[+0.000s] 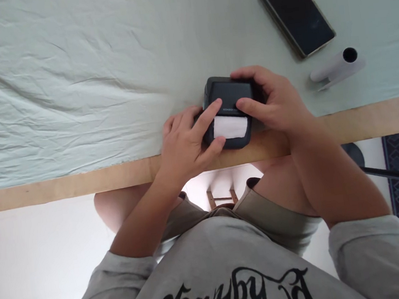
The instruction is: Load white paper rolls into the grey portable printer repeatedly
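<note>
A small black receipt printer point(233, 94) sits near the front edge of the table, with a strip of white paper point(231, 126) showing in its lower part. My left hand point(188, 138) grips the printer's left side, the index finger on the lid and the thumb beside the paper. From the right, my right hand point(275, 97) wraps around the far corner and side, its thumb pressing on the lid. The undersides of the fingers, and whatever they touch below, are hidden.
A phone point(297, 13) with a dark screen lies at the upper right. Below it is a white paper roll point(336, 67) with a dark core, its end loose. A pale green cloth point(86, 76) covers the table, wrinkled at left, up to a wooden edge point(81, 182).
</note>
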The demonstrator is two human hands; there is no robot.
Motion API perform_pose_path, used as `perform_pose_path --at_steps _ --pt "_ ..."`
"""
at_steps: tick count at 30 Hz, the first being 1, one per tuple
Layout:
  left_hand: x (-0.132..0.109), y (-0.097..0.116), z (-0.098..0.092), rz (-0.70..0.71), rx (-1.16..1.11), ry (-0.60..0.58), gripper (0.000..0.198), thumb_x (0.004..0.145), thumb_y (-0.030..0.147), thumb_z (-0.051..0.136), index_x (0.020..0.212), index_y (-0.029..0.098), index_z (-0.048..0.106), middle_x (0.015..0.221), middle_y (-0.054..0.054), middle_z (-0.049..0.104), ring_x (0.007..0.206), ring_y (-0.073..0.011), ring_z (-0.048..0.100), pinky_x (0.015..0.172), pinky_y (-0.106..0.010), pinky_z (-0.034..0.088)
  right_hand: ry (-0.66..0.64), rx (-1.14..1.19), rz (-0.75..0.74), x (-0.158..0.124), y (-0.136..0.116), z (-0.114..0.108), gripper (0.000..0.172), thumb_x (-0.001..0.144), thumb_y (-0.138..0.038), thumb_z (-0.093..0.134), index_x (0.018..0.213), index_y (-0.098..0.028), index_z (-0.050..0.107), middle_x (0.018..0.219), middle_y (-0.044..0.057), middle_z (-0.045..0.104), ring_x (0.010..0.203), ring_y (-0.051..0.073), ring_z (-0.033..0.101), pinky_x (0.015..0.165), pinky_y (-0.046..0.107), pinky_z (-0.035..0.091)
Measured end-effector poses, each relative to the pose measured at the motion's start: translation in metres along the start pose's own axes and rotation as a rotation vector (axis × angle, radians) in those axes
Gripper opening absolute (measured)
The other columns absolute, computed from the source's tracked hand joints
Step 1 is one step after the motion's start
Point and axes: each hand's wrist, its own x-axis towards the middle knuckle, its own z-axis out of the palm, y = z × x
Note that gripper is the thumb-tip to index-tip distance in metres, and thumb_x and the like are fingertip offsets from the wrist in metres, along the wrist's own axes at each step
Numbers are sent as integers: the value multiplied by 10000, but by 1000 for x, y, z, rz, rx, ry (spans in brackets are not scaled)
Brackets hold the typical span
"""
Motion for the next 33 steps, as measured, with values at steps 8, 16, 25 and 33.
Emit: perform_pose_path --at_steps 8,16,25,33 --pt "2 3 1 -28 32 -12 688 969 587 624 1594 313 536 1501 -113 636 1380 -354 586 1186 -521 403 -59 -1 3 6 -5 -2 465 883 -345 754 1343 -356 681 1379 20 748 1243 285 715 1127 516 603" --pt "2 1 5 -74 43 0 947 921 626 669 1678 169 330 1573 -202 585 1447 -417 562 1220 -545 379 -22 -41 -60 -6 3 3 479 1015 -500 601 1471 -353 600 1525 54 660 1406 295 629 1240 516 514" --pt "2 0 3 -55 94 -58 1145 798 754 829 1627 99 389 1581 -263 573 1489 -462 530 1238 -561 370 -28 -186 -9 -22 7 -13 646 975 -630 619 1553 -357 526 1446 103 710 1275 375 699 1107 590 564" --pt "2 -6 10 -42 122 -29 1268 783 941 679 1634 47 390 1558 -289 587 1469 -454 553 1230 -504 375 -263 -270 -38 -21 1 -25 1370 655 -829 832 1740 -271 208 1626 172 550 1443 502 575 1189 702 484"
